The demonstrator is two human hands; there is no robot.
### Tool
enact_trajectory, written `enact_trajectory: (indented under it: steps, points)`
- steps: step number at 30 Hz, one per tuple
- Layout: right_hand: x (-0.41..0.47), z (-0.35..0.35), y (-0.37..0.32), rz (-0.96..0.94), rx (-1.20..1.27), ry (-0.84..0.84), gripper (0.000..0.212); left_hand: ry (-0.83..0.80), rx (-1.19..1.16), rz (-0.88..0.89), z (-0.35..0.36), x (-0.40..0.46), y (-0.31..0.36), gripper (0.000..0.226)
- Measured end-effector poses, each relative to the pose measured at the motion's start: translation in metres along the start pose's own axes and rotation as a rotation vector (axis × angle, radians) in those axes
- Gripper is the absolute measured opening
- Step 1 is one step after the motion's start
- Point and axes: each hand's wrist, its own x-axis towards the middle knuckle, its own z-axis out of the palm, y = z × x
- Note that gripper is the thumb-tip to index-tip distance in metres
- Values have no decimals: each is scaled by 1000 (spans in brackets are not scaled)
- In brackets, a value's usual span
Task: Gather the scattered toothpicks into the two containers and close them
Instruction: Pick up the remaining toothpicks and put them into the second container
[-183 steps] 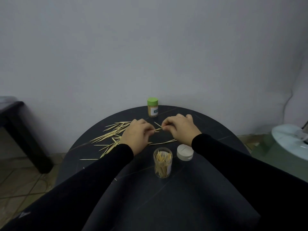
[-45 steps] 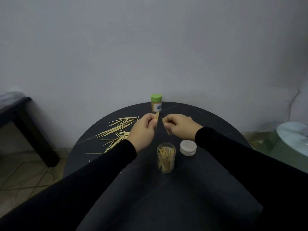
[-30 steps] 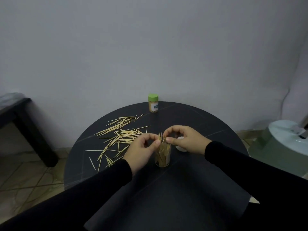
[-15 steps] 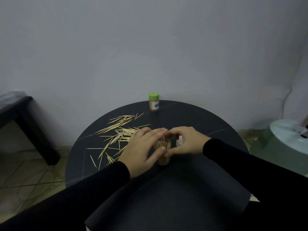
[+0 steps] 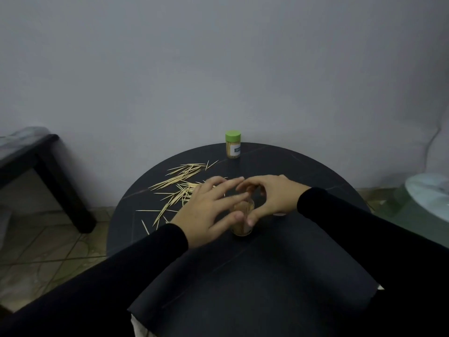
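Grey wall [image 5: 218, 69] was seen behind a round dark worktop [image 5: 303, 171], with tiled floor [image 5: 48, 239] and a dark bench leg [image 5: 65, 183] to the left. Black sleeves [image 5: 121, 276] were stretched across the near edge. Both hands were cupped about an open clear container [image 5: 243, 222] near the middle: the left hand [image 5: 209, 212] was laid against its side with straight fingers, nothing gripped; the right hand [image 5: 269, 198] was curved over the mouth, and its grip could not be told. The filling step was judged to be in hand. Scattered toothpicks [image 5: 179, 183] were left lying just beyond the left hand, so another pinch-and-carry would be called for. A green-lidded container [image 5: 233, 147] was stood closed at the far edge.
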Motion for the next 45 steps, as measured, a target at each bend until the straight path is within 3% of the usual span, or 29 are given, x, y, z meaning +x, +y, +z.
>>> enact_trajectory:
  steps: [2,6,10,15,24,32,45]
  points:
    - [7,-6,1,-37,108,34,88,69,-79,-95,-6,2,-8,51]
    - [38,-9,-3,-35,264,178,65,118,-48,-400,-9,5,-37,56]
    - [86,-6,-10,101,-27,124,33,-162,108,-662,2,11,-72,49]
    - [147,-8,-16,51,-507,157,36,-241,236,-734,15,27,-123,49]
    - [224,-4,-4,-56,-892,77,55,-303,182,-657,48,63,-180,52]
    - [231,-7,8,-59,-793,50,29,-340,243,-633,43,66,-194,44]
    - [164,1,-2,-53,-605,42,24,-396,197,-576,21,31,-142,41]
